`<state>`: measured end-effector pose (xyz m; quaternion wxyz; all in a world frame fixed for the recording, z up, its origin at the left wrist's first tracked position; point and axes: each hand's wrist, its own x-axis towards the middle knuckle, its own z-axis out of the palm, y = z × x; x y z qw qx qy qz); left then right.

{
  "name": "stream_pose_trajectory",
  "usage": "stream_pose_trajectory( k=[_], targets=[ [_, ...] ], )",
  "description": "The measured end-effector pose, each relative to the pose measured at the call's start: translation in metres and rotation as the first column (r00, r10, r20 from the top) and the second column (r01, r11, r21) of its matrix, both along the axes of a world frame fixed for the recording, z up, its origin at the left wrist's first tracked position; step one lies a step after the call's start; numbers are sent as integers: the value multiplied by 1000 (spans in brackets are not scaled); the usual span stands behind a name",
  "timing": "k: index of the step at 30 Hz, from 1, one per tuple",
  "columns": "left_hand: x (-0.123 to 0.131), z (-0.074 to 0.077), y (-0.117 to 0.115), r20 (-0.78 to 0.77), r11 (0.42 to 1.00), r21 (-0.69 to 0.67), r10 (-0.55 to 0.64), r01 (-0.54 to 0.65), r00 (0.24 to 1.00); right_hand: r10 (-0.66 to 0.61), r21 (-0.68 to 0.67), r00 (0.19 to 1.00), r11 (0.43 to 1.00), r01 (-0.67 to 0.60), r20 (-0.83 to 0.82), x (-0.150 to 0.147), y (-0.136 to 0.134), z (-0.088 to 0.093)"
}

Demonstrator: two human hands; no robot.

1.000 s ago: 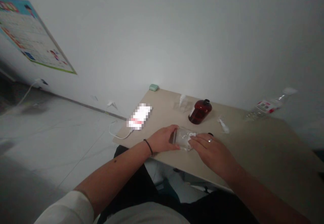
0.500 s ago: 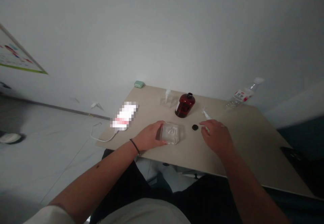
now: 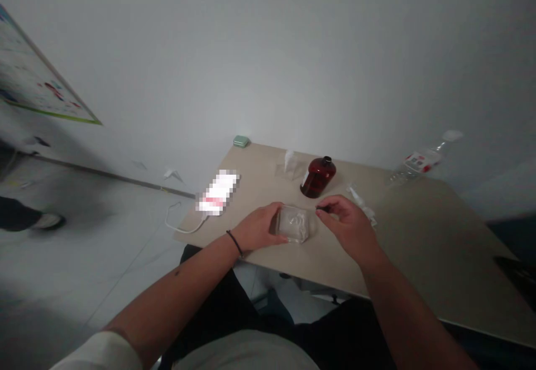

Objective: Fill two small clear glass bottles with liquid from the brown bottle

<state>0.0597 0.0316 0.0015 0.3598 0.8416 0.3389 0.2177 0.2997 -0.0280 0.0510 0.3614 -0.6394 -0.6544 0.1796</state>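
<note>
My left hand [image 3: 260, 227] is wrapped round the left side of a clear, square container [image 3: 294, 224], which stands near the table's front edge. Something transparent, hard to make out, shows inside it. To the right, my right hand [image 3: 350, 226] pinches a small black cap [image 3: 322, 208] between thumb and fingers, a little apart from the container. Behind both hands stands a dark red-brown bottle [image 3: 319, 178], upright, its neck uncapped. A thin white piece in clear wrapping [image 3: 360, 202] lies just beyond my right hand, partly hidden by it.
On the beige table [image 3: 255, 163] a glowing phone [image 3: 218, 192] lies at the left, its white cable [image 3: 190, 230] hanging over the edge. A clear holder with white tissue [image 3: 288, 163], a green box [image 3: 240, 141] and a clear plastic bottle [image 3: 422, 161] stand along the wall.
My right hand has moved onto the black cap, which lay on the table, and now pinches it. My left hand stays on the container. The view has shifted slightly left.
</note>
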Motion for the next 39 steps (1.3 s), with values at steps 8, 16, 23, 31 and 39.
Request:
stream_pose_trajectory(
  k=[8, 16, 23, 31, 39],
  targets=[
    [-1, -2, 1, 36, 1000, 25, -13, 12, 999, 204, 19, 956, 979, -205, -212, -41, 2, -6],
    [-1, -4, 2, 53, 999, 22, -30, 29, 998, 385, -36, 845, 915, -401, 370, -28, 1, 13],
    [-1, 0, 1, -16, 1000, 12, -13, 13, 1000, 305, -222, 569, 952, -212, 764, -52, 13, 47],
    [-1, 0, 1, 7, 999, 13, -33, 33, 999, 271, -297, 611, 953, -60, 744, -45, 18, 68],
    [0, 1, 0, -14, 1000, 10, -19, 19, 1000, 335, -362, 625, 928, -90, 705, -42, 18, 65]
  ],
)
